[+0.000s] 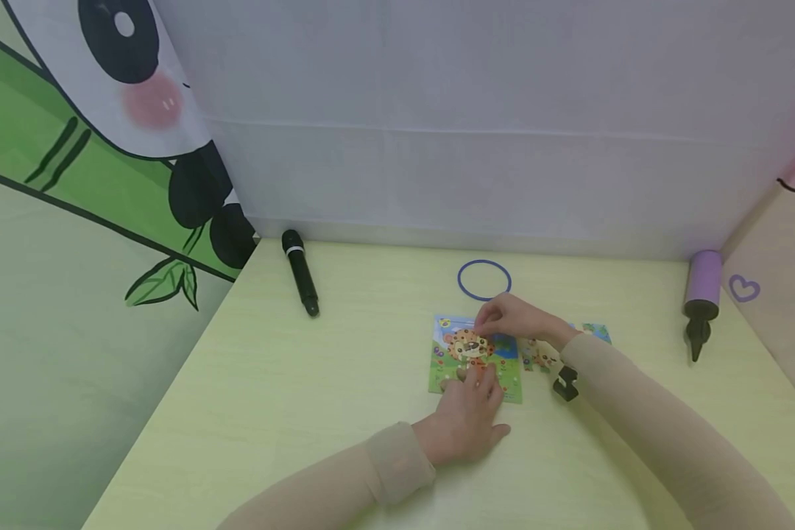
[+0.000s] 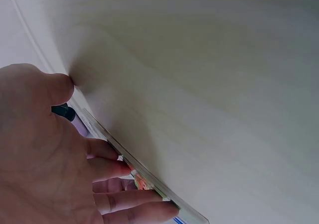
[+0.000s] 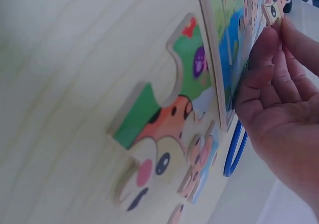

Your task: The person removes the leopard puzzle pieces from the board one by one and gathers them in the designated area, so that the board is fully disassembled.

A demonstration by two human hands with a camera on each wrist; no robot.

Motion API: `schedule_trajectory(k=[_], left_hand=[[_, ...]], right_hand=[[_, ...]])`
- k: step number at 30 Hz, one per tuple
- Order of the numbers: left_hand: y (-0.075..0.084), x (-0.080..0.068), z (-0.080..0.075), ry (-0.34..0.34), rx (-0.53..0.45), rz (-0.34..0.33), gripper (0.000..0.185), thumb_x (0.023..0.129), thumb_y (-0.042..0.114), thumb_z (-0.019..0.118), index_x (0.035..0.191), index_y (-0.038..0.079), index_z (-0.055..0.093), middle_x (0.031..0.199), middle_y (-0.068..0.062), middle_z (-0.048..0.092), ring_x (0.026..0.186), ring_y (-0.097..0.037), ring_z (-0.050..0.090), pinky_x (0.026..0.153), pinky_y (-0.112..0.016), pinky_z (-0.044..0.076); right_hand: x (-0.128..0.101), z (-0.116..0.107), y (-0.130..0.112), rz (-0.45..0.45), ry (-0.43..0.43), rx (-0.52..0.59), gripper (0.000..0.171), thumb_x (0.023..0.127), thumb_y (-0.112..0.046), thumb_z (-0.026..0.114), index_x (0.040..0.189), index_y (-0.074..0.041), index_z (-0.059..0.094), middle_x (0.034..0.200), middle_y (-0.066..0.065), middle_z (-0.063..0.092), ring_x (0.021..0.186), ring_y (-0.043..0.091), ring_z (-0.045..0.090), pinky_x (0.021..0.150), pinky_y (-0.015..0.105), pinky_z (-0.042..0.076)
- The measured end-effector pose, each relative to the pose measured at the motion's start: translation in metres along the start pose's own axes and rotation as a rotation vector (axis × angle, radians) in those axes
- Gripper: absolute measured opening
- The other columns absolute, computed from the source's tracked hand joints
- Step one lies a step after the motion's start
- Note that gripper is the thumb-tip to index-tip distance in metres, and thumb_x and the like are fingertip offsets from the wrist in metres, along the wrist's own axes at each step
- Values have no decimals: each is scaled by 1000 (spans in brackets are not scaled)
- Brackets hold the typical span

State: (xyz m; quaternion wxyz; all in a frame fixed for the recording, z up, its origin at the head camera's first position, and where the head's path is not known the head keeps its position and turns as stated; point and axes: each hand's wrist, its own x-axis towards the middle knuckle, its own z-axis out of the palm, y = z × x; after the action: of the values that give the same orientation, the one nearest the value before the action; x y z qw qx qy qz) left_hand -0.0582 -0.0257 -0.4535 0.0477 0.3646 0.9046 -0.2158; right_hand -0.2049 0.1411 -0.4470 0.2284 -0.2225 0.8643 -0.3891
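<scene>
A picture puzzle board (image 1: 436, 379) with a cartoon spotted animal on it lies flat on the table. My left hand (image 1: 467, 421) rests its fingertips on the board's lower part. In the left wrist view, the fingers (image 2: 132, 204) reach over the board's edge, and the thumb touches the table. My right hand (image 1: 513, 318) is over the board's upper part. Between its thumb and fingertips it pinches a wooden puzzle piece (image 3: 272, 14) printed with an eye, tilted up from the board. Loose puzzle pieces (image 3: 192, 82) with spotted fur and greenery lie right of the board.
A blue ring (image 1: 460, 283) lies behind the board. At the back left is a black microphone (image 1: 299, 272). A purple hand pump (image 1: 704, 283) with a black nozzle lies at the right edge. A pale curtain wall (image 1: 397, 184) closes off the table's back.
</scene>
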Motion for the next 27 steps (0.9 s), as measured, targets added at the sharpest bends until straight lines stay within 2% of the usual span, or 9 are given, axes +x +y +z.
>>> schedule_trajectory(k=[12,20,23,27], left_hand=[[1,0,3,30,33,-9,75,94,68,18,148,19,34,153,-7,25,120,-33,42,70,-40,52],[2,-1,1,31,38,-10,75,94,67,18,149,19,33,154,-7,24,123,-33,41,72,-40,52],[2,-1,1,27,35,-13,75,94,67,18,149,19,33,154,-8,23,123,-33,40,72,-40,53],[2,-2,0,15,27,-10,75,94,67,18,150,18,32,155,-8,22,124,-32,40,72,-40,53]], right_hand=[[-4,-5,-1,-13,4,36,11,93,-16,65,95,-7,70,87,4,68,83,25,62,79,38,50],[-10,-15,2,-39,46,26,14,93,-19,64,96,-7,71,87,3,68,84,25,63,77,39,50],[-12,-18,6,-47,52,33,15,94,-19,64,96,-5,70,86,5,68,82,27,62,73,39,51],[-22,-23,11,-8,62,46,17,93,-21,64,96,-5,69,85,6,67,78,30,59,62,40,51]])
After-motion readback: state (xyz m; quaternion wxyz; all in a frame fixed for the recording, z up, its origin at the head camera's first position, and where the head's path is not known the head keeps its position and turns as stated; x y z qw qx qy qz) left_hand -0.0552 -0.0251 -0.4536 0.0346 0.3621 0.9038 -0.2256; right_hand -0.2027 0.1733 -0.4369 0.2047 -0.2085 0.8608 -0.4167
